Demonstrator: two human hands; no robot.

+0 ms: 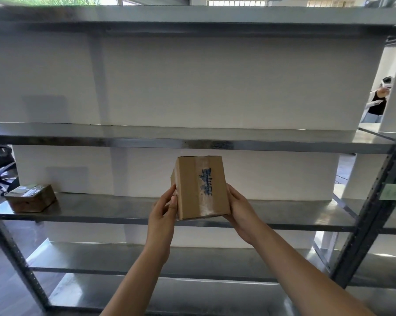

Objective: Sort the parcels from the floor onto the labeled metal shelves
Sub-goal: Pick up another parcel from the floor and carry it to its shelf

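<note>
Holding a small brown cardboard box (201, 188) sealed with clear tape between both hands, we face the grey metal shelving unit (16, 254). The left hand (164, 215) has its grip closed on the box's left edge, thumb and fingers pinching the near corner. The right hand (240, 210) clasps the right side, fingers curled behind the box. Smudged blue print runs along the tape, and we cannot read it. The box hangs tilted just over the front lip of the middle shelf (114, 212). We cannot tell whether its bottom corner touches the metal, but we judge it not yet set down.

We judge the sorting barely begun. Only one parcel, a flat brown cardboard packet (31, 198) with a white label, lies on that same shelf, far to the left and well apart from our box. The shelf above (146, 135) and the lower shelf (101, 256) show no parcels in the parts we see. The floor pile is out of view, so we cannot say how many remain.

White panels (215, 83) back the shelves, and a black office chair (0, 169) sits beyond the unit at the left. Another person (378, 101) stands far off past the right end. A pale green slip (395, 191) is stuck on the dark right upright (375, 201), perhaps a shelf label, too blurred to read. We see nothing in the way between box and shelf.
</note>
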